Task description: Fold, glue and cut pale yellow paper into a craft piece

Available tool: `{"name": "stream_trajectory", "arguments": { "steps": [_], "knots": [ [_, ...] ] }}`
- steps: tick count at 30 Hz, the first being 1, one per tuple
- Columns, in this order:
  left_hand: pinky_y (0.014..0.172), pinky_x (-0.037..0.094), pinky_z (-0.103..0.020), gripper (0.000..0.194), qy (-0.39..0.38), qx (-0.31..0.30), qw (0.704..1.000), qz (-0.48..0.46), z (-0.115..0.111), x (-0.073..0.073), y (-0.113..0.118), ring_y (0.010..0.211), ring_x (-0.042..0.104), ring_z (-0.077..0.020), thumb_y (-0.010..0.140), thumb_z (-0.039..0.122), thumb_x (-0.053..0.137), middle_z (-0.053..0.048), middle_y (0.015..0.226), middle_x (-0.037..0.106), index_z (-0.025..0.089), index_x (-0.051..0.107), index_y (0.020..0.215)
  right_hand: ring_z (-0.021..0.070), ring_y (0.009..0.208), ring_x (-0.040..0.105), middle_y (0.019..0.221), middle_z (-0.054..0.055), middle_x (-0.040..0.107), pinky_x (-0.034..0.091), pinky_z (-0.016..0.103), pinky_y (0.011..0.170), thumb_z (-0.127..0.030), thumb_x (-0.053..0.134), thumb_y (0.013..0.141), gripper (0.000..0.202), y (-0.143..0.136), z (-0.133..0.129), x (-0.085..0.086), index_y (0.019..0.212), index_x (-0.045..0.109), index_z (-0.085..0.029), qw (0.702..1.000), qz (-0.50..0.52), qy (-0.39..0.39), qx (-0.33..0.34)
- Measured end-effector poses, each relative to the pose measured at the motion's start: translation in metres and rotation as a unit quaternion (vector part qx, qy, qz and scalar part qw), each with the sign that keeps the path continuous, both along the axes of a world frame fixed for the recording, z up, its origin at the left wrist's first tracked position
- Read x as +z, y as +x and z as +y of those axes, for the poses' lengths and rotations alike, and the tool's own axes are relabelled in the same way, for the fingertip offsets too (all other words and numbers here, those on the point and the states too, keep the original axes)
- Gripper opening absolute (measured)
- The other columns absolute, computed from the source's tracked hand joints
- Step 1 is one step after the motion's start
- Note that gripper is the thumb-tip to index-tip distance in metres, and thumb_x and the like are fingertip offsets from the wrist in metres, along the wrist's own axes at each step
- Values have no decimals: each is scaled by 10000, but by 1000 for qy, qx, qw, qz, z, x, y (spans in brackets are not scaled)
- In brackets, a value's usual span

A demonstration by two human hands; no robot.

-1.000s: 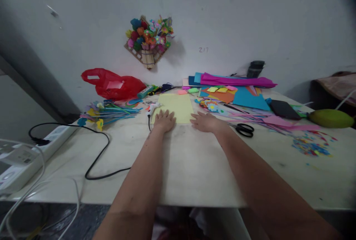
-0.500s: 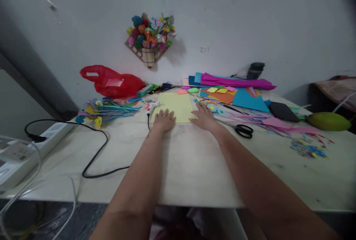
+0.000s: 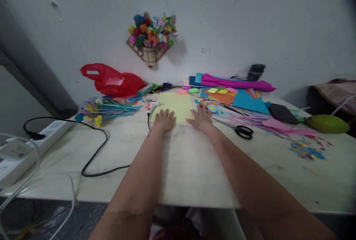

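Note:
A pale yellow sheet (image 3: 178, 105) lies flat on the table in front of me. My left hand (image 3: 165, 120) rests on its near left corner, fingers stretched out and slightly apart. At the near right corner, my right hand (image 3: 202, 119) lies flat with its thumb and fingers spread, the thumb over the sheet's edge. Left of the sheet sits a white glue gun (image 3: 152, 106), close to my left fingers. Paper flowers (image 3: 213, 106) lie just beyond my right fingertips. Black-handled scissors (image 3: 243, 132) lie to the right of my right hand.
A red plastic bag (image 3: 116, 82) and a bunch of craft flowers (image 3: 102, 110) lie at left, near a black cord (image 3: 104, 140) and power strip (image 3: 52, 130). Coloured sheets (image 3: 249, 103), a phone (image 3: 283, 113), a green pouch (image 3: 328, 124) and paper scraps (image 3: 308, 150) lie at right.
My right hand has slid slightly left and nearer to me at the sheet's corner. My left hand stays in place on the sheet.

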State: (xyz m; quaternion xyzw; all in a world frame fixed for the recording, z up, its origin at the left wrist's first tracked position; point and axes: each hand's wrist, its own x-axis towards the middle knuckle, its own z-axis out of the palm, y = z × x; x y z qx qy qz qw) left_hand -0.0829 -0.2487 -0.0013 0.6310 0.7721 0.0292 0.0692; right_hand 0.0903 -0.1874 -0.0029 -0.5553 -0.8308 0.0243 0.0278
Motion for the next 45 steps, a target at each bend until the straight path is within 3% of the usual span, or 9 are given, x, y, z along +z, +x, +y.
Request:
{"name": "stream_trajectory", "arguments": {
  "steps": [8, 18, 24, 31, 40, 45],
  "knots": [
    [1065, 121, -490, 578, 4, -5, 1000, 5, 0, -1, -2, 1358, 58, -283, 861, 496, 174, -17, 1497, 96, 286, 211, 1398, 321, 1343, -69, 1500, 64, 46, 51, 543, 1028, -619, 302, 821, 665, 11, 2, 4, 1398, 255, -291, 1000, -23, -7, 3],
    [1067, 127, -478, 588, 16, 2, 1000, -2, -2, 0, -1, 1357, 89, -277, 861, 518, 132, -11, 1492, 135, 285, 240, 1389, 309, 1346, -72, 1502, 60, 20, 36, 551, 1026, -614, 305, 825, 659, 27, 9, 3, 1402, 233, -304, 999, -31, -6, -3],
    [1084, 79, -461, 722, 70, -20, 996, 42, -2, 4, 21, 1359, 77, -266, 796, 660, 141, -25, 1466, 236, 251, 294, 1371, 316, 1349, -36, 1497, 87, 56, 63, 557, 1026, -626, 301, 817, 700, 26, 7, 4, 1409, 231, -259, 1000, -28, 9, 1],
    [1087, -14, -480, 735, 100, -53, 991, 66, 6, -2, 44, 1362, -39, -267, 780, 668, 165, -15, 1463, 243, 249, 332, 1361, 313, 1346, -67, 1497, 85, 53, 42, 543, 1036, -603, 328, 823, 700, 24, 5, 7, 1411, 233, -236, 1000, -13, -1, -7],
    [1049, -64, -568, 639, 22, 19, 999, 27, 9, -3, 41, 1340, -131, -297, 805, 589, 206, 24, 1491, 132, 326, 247, 1387, 304, 1348, -56, 1498, 71, 54, 47, 533, 1040, -611, 337, 813, 708, 25, 6, 6, 1412, 221, -253, 1000, -7, -12, -13],
    [1062, 18, -559, 585, 14, 20, 1000, 6, 7, -1, 36, 1347, -75, -306, 848, 493, 196, 8, 1494, 121, 298, 217, 1399, 308, 1350, -37, 1498, 69, 62, 51, 539, 1037, -610, 327, 814, 704, 25, 6, 6, 1411, 223, -251, 1000, -11, -16, -17]
  ]
}}
